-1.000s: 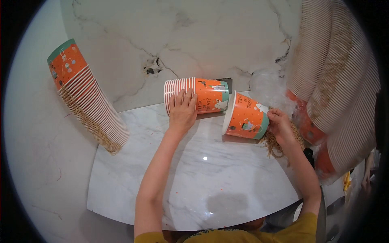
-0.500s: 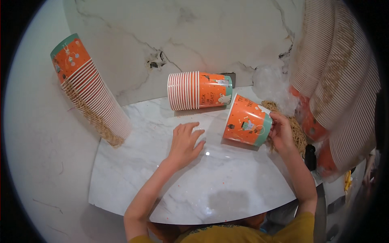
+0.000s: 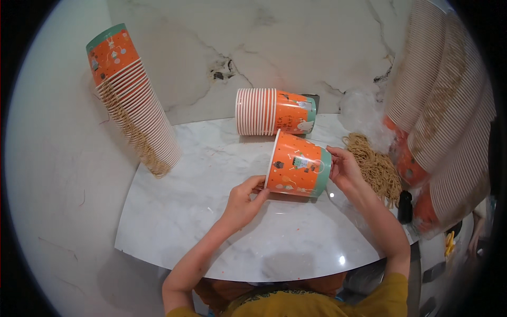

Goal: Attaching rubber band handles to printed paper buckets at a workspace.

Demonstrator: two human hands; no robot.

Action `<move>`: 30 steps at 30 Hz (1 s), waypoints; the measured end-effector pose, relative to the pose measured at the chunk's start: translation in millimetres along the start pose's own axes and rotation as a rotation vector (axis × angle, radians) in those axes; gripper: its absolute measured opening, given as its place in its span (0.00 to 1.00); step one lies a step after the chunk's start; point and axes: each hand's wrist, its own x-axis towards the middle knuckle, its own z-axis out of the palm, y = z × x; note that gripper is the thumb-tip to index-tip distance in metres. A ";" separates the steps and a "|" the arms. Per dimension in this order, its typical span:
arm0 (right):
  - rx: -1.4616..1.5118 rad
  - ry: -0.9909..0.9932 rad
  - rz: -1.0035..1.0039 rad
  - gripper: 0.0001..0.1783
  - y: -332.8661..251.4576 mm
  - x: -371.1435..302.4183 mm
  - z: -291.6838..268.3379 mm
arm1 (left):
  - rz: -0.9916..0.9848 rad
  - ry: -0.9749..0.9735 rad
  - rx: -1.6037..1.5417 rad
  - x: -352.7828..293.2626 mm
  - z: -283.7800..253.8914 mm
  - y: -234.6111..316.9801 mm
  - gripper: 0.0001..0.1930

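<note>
An orange paper bucket with a green base band and white rim lies on its side in front of me, its rim toward the left. My left hand grips the rim, thumb outside and fingers partly hidden at the mouth. At the green base, my right hand holds the bucket with fingers curled round the far side. Just behind it lies a short nested stack of matching buckets, bases pointing right. Beside my right wrist is a heap of tan cord.
A tall nested bucket stack with tan cords along its side leans at the left end of the white marbled table. Long plastic-wrapped bucket stacks crowd the right. A black object stands near the cord heap; a marbled wall rises behind.
My right hand has brought the bucket leftward and slightly nearer. My left hand, earlier apart with fingers spread, has closed on its rim. The whole view has shifted a little.
</note>
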 end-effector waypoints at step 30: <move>-0.506 -0.207 -0.453 0.19 81.7 9.7 79.1 | -0.143 0.380 -0.097 4.3 -46.3 -11.7 0.07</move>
